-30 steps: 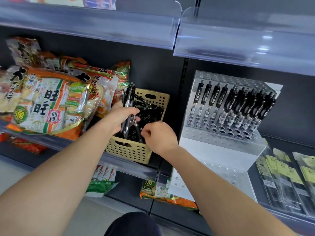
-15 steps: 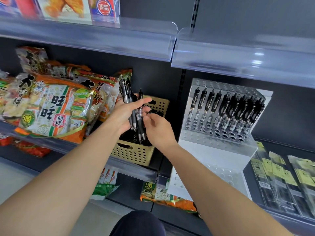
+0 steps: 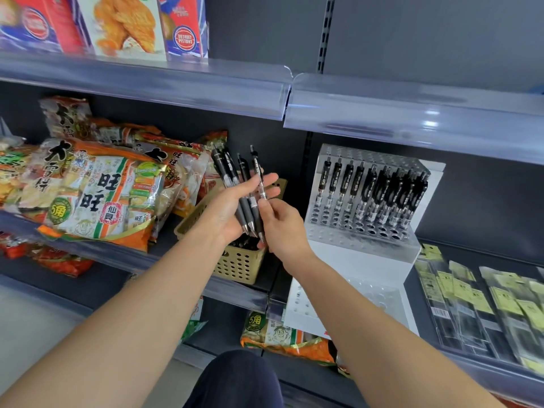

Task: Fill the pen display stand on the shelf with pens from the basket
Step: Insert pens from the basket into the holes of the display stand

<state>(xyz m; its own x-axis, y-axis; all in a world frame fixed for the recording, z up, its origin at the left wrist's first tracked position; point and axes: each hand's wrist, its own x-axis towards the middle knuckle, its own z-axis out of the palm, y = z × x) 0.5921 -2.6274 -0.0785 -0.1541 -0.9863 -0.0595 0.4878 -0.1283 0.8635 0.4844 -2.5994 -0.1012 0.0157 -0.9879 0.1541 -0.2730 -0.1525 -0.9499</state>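
Several pens (image 3: 229, 169) near-upright, tips down, clickers up, clasped in left grip (image 3: 226, 210), right grip (image 3: 282, 228) pinching rightmost pen (image 3: 256, 169).

black pens (image 3: 235, 184), tan perforated basket (image 3: 238, 265)

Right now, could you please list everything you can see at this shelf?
pens in hand: about four, black, upright above the basket
basket: one, tan, middle shelf, more pens inside
pen display stand: one, clear and white, right of basket
pens in stand: many, black, upper tier
snack bags: several, orange, left of basket
boxes: three, mixed colours, top shelf
packets: several, yellow-labelled, right of stand
left hand: holds the pens
right hand: pinches one pen
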